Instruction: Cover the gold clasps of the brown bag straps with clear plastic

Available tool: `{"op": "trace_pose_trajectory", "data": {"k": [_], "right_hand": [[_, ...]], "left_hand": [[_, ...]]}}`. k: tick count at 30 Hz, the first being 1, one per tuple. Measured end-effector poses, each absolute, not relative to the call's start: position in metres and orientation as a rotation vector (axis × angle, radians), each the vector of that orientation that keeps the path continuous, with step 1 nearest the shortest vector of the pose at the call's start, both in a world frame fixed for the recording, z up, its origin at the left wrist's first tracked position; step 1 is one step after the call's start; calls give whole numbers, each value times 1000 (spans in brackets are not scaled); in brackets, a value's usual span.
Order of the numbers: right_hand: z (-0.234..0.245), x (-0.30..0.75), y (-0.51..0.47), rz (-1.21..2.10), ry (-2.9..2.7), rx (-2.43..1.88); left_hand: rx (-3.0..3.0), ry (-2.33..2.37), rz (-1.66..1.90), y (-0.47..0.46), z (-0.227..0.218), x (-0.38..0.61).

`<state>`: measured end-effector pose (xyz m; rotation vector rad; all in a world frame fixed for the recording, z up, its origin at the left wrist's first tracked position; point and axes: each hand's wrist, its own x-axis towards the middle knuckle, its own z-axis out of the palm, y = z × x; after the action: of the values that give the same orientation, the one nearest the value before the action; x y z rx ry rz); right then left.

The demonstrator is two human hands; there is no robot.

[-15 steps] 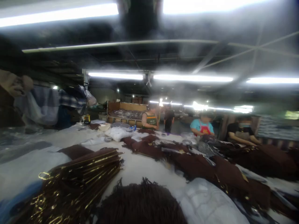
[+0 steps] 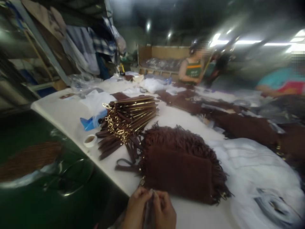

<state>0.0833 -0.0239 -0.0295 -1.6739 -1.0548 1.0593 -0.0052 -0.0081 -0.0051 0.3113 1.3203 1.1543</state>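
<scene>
At the bottom middle, my left hand [image 2: 137, 208] and my right hand [image 2: 166, 208] are pinched together side by side. Between their fingers is a narrow dark greyish strip [image 2: 148, 211]; blur hides what kind of strip it is. Just beyond them a brown fringed pouch [image 2: 178, 171] lies flat on the white table [image 2: 116, 178]. A brown wrist strap [image 2: 125, 163] sticks out at the pouch's left side. Behind it is a heap of brown zippered pouches [image 2: 135, 109] with gold zips and clasps. Left of the heap, a tape roll [image 2: 90, 141] rests near the table edge.
White plastic bags [image 2: 243, 156] lie at right, with a grey metallic round object [image 2: 274, 206] on them. More brown pieces [image 2: 247, 127] run along the table. A co-worker in a green apron [image 2: 193, 71] is across it. A round brown stack [image 2: 30, 159] is low at left.
My view has swung down and to the left. My two hands and the strip have come into view, and the fringed pouch shows whole.
</scene>
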Motion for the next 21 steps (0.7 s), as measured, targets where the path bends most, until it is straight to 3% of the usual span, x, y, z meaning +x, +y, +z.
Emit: {"op": "trace_pose_trajectory", "data": {"k": [8, 17, 21], "right_hand": [[-35, 79, -29, 745, -1306, -1741], [-67, 89, -45, -5, -1860, -1539], [-67, 90, -44, -56, -1900, -1551]], "left_hand": [[450, 1467, 1138, -10, -16, -5], [663, 1576, 1068, -10, -27, -7], [772, 1552, 1074, -16, -19, -7]]}}
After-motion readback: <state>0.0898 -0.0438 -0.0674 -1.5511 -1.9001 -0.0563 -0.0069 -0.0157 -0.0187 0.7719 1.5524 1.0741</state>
